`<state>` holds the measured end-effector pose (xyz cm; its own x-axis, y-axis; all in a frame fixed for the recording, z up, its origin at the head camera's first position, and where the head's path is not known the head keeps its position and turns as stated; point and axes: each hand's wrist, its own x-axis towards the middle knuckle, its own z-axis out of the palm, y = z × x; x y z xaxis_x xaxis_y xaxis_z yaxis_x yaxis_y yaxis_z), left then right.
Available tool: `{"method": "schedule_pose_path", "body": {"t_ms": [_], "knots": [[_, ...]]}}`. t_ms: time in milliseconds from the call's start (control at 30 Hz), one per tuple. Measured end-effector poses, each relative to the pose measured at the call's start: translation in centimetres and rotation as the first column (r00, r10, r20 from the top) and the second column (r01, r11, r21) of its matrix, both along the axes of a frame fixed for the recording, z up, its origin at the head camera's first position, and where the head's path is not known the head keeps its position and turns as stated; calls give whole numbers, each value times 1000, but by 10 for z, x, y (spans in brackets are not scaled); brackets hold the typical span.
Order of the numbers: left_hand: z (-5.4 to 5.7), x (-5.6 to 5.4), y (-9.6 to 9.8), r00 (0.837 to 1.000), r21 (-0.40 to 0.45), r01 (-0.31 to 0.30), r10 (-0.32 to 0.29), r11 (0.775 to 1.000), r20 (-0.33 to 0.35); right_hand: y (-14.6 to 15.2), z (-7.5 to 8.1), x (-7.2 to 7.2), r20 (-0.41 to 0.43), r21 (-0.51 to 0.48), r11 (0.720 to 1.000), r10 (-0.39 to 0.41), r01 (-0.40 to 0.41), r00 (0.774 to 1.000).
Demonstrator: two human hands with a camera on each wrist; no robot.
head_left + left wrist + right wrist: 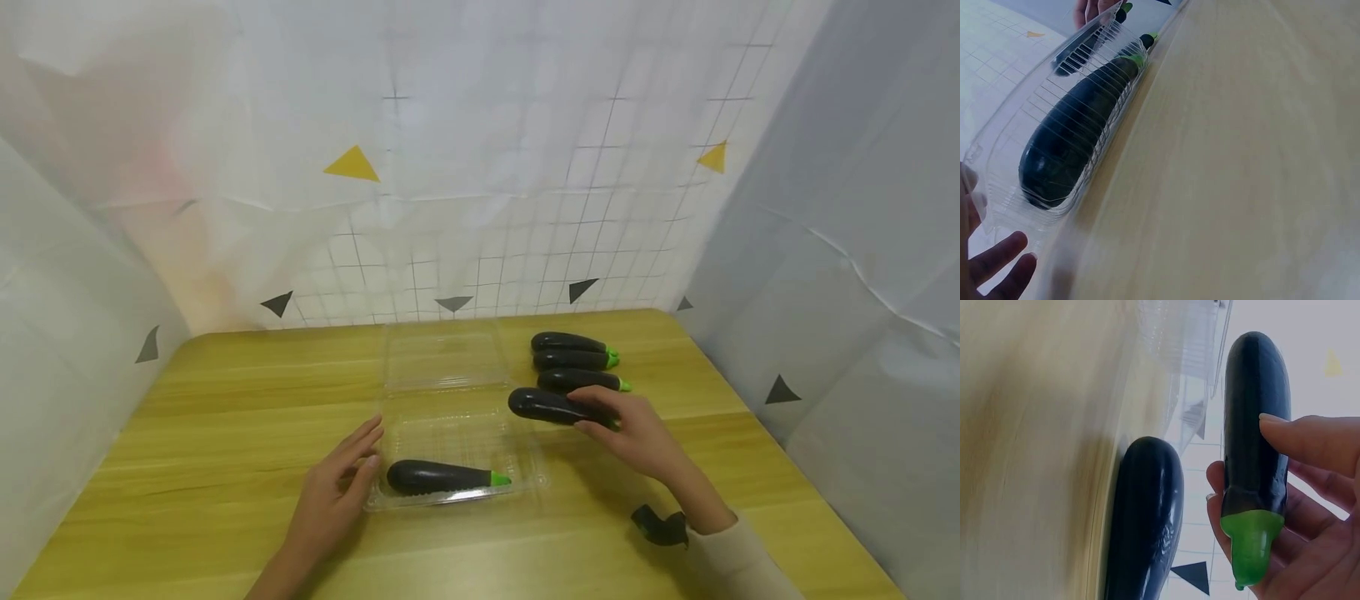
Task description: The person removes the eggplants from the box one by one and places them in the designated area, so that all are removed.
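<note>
An eggplant [1257, 425], dark purple with a green stem end, is pinched between the thumb and fingers of my right hand [626, 429], raised off the table just right of a clear plastic clamshell box [525, 454]. Inside the box's near half lies another eggplant [438, 477], along the front wall with its green end to the right. My left hand [333, 487] is at the box's left side, its fingers [1000, 256] extended by the box corner. The box's lid [446, 358] lies folded back, away from me.
Several more eggplants [573, 360] lie in a stack of rows at the back right of the wooden table [247, 433]. A black strap-like piece [660, 527] is by the right wrist. White sheets [480, 125] with grid lines and triangles enclose the table.
</note>
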<state>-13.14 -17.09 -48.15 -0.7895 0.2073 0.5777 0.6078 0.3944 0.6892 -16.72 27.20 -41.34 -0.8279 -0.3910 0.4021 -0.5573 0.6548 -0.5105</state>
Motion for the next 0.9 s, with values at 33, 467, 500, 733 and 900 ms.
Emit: {"method": "schedule_pose_path", "body": {"t_ms": [33, 467, 500, 733, 900], "knots": [[0, 0, 0, 1000, 0, 1, -1, 1000, 1, 1, 0, 0, -5, -1, 1000, 0, 0, 1000], [2, 1, 0, 1000, -9, -11, 11, 1000, 13, 23, -4, 1, 42, 22, 1000, -3, 2, 999], [2, 2, 0, 1000, -9, -11, 11, 1000, 14, 24, -4, 1, 47, 24, 1000, -1, 0, 999], [2, 2, 0, 1000, 1, -7, 7, 1000, 20, 37, -11, 4, 52, 14, 1000, 24, -24, 998], [3, 2, 0, 1000, -2, -6, 7, 1000, 31, 46, -11, 5, 81, -10, 1000, 23, -22, 996]]}}
